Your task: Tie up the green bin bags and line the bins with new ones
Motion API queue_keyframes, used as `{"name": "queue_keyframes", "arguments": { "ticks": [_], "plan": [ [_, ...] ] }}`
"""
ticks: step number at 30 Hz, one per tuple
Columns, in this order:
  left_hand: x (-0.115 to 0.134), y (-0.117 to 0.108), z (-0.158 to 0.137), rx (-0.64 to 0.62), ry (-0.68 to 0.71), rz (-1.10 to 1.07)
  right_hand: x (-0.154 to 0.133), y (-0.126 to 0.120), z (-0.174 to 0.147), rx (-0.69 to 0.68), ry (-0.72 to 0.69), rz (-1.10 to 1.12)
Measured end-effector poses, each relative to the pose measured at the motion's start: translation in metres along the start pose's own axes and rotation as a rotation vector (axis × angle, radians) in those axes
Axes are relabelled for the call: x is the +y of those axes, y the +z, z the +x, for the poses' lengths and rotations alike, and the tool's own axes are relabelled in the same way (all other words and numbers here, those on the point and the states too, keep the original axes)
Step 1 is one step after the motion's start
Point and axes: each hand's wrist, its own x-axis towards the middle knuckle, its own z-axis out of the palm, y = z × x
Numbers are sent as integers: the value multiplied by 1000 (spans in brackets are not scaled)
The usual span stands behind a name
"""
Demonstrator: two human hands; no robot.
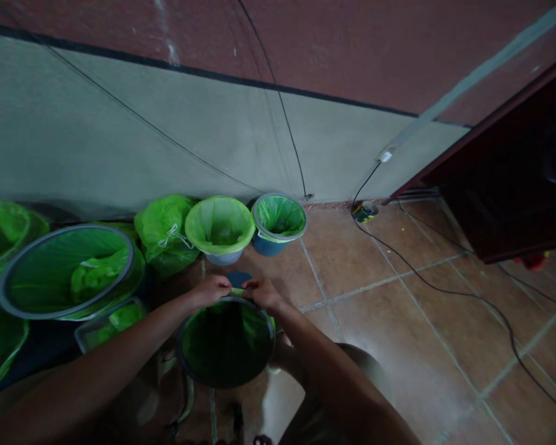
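A round bin [272, 337] with a grey rim stands between my legs, and a green trash bag [236, 291] lines it. On the bin's far side, my left hand [212, 290] pinches the bag's edge. Close by on the right, my right hand [262, 292] also grips that edge with closed fingers. A short strip of bag is stretched between the two hands, just beyond the rim. The bin's inside is dark, so its bottom is hard to make out. Behind the hands, part of a blue round thing [239, 279] shows on the floor.
By the wall are a small blue bin [269, 247], a white bin [225, 258] and a tied green bag [169, 232]. A wide lined bin [4, 296] and other lined containers crowd the left. A black cable [438, 287] crosses the tiles near a can [365, 212].
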Motion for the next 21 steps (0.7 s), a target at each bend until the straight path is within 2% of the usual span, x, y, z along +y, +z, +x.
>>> {"name": "queue_keyframes", "arguments": {
  "ticks": [4, 8, 12, 17, 21],
  "plan": [
    [-1, -5, 0, 6, 9, 54, 0, 1, -1, 68, 48, 21],
    [-8, -17, 1, -68, -77, 6, -1, -4, 2, 163, 96, 12],
    [-17, -21, 2, -112, -151, -107, -2, -8, 1, 122, 56, -75],
    [-20, -2, 9, -53, -57, -61, 1, 1, 0, 15, -68, -67],
    [-17, 20, 15, 19, -15, 15, 6, 13, 2, -2, -4, 26]
  ]
}}
